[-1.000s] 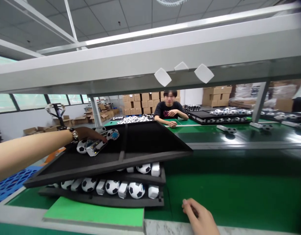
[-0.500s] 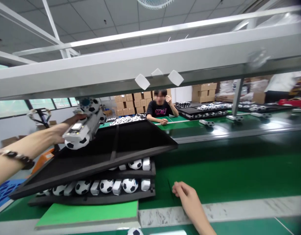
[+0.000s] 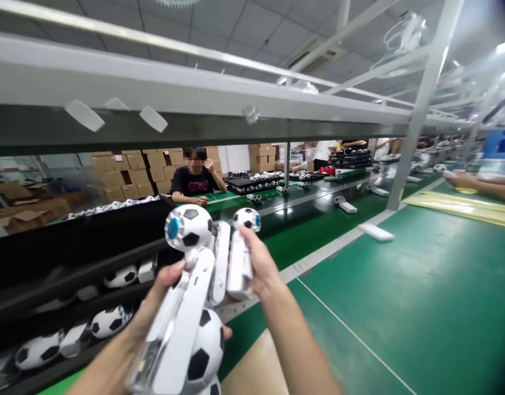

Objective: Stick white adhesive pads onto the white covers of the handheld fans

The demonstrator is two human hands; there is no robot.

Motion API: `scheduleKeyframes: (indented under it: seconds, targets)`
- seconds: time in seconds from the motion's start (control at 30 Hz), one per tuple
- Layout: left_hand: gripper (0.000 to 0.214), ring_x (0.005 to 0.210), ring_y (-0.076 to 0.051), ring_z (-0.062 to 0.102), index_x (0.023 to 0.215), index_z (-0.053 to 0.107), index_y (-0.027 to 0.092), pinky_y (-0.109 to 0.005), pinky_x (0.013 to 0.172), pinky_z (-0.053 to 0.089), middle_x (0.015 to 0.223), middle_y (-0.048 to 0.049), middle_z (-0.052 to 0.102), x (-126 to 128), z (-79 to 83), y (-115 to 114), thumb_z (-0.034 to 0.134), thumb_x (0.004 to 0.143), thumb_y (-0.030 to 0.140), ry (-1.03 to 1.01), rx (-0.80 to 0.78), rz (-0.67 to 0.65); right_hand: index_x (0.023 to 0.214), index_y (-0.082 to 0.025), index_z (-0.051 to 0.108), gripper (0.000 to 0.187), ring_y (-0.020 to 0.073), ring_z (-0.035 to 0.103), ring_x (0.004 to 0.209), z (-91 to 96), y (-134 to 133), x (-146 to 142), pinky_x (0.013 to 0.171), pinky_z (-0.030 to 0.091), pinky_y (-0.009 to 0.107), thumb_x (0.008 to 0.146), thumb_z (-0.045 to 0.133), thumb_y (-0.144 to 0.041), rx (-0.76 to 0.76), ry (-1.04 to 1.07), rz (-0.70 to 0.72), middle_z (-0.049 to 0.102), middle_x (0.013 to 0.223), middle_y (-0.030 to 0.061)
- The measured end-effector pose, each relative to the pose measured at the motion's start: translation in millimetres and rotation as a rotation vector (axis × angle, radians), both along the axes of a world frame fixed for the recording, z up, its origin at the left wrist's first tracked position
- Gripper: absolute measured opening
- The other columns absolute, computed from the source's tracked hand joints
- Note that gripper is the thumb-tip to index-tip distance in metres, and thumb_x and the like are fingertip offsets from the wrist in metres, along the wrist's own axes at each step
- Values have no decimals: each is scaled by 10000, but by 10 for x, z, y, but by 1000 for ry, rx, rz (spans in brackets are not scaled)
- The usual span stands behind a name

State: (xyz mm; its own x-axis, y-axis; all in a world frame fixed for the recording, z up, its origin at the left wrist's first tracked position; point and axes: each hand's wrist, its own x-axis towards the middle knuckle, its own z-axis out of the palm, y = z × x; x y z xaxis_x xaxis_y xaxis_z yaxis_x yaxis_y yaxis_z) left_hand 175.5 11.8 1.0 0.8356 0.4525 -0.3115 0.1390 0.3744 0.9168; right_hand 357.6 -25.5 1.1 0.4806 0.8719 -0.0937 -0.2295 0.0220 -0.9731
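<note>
A bunch of white-handled devices with football-patterned round heads [image 3: 186,329] fills the space between my hands, some heads showing a blue end. My left hand [image 3: 170,277] is closed around the bunch from the left, with part of its fingers hidden behind it. On the other side, my right hand [image 3: 260,263] grips the white handle of the rightmost football device [image 3: 239,269], thumb close below its ball head. To the left, stacked black trays [image 3: 71,260] hold more of the same devices in rows.
A green worktop [image 3: 384,312] lies to the right, beside the green conveyor [image 3: 272,241] carrying scattered devices. A white handle piece [image 3: 376,232] rests near its edge. A metal beam [image 3: 219,104] crosses overhead. A co-worker [image 3: 197,178] sits opposite; another person's arm [image 3: 482,185] reaches in at right.
The view has swung right. My left hand has brought the devices from above the black tray to in front of me. My right hand has come up from the conveyor edge and taken hold of one.
</note>
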Motion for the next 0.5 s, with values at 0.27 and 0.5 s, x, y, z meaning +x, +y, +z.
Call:
scheduleKeyframes:
  seconds: [0.27,0.5]
  targets:
    - [713,594,-187,610,833,719,129,-326,663,551,703,-94,679,217,-181,-156,628,620,803,14,-167,146,979,-152,657,137,205,658,915,-833,-824,979,850,545,415,911,699,-263,-425,-615,-109,676,1003,33]
    - [585,779,-222,640,957,663,189,-269,672,480,803,-29,701,396,-209,-411,873,558,560,26,219,182,1186,-181,605,314,282,552,1184,-839,-1235,615,1004,449,505,922,663,-341,-266,-580,-172,579,1303,100]
